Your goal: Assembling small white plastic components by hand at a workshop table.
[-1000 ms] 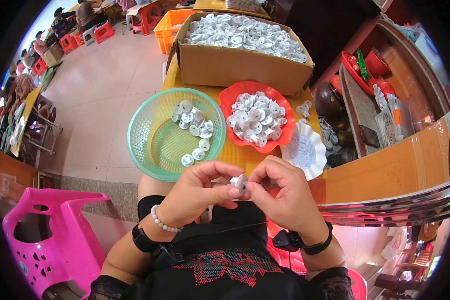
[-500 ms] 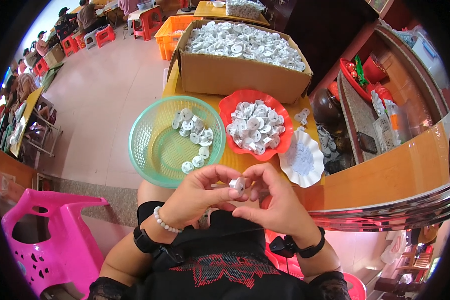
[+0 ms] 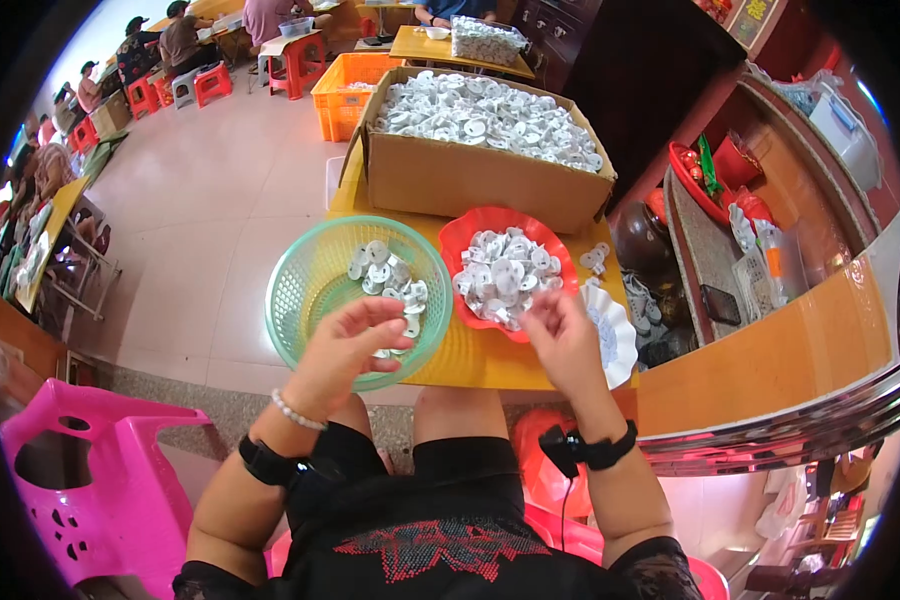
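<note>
Fingers of left hand [image 3: 345, 345] loosely apart over one green basket [image 3: 305, 290], right hand [image 3: 562, 340] at one red tray [image 3: 457, 240]

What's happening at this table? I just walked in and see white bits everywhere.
A seated person is sorting small white plastic parts. The left hand hovers over the green basket, which holds a few parts. The right hand reaches the edge of the red tray heaped with them. A cardboard box behind is full of more.

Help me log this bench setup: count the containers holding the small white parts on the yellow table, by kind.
Green mesh basket: 1
Red scalloped dish: 1
Cardboard box: 1
White scalloped dish: 1
Total: 4
</note>
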`<action>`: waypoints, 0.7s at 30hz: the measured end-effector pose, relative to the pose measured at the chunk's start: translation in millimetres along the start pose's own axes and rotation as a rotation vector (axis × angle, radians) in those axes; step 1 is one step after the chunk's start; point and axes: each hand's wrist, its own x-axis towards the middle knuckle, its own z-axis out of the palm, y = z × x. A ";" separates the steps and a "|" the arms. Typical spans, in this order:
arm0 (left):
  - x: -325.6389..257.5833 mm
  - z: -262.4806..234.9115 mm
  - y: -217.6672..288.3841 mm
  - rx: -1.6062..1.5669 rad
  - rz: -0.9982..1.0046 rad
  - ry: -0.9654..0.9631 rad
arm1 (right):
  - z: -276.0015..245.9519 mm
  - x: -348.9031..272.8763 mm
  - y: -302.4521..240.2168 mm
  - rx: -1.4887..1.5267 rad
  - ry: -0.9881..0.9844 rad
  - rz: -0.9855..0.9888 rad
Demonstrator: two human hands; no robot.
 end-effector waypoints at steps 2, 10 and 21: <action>5.8 -21.5 6.4 0.075 -0.015 0.009 | -4.8 -24.8 32.9 -0.118 -0.361 0.157; 60.1 -38.2 -12.5 1.041 0.073 -0.071 | 15.4 -125.4 266.8 -0.566 -0.726 -0.380; 88.8 -21.4 -32.7 1.373 0.207 -0.039 | 43.6 -103.0 262.8 0.423 -0.741 1.056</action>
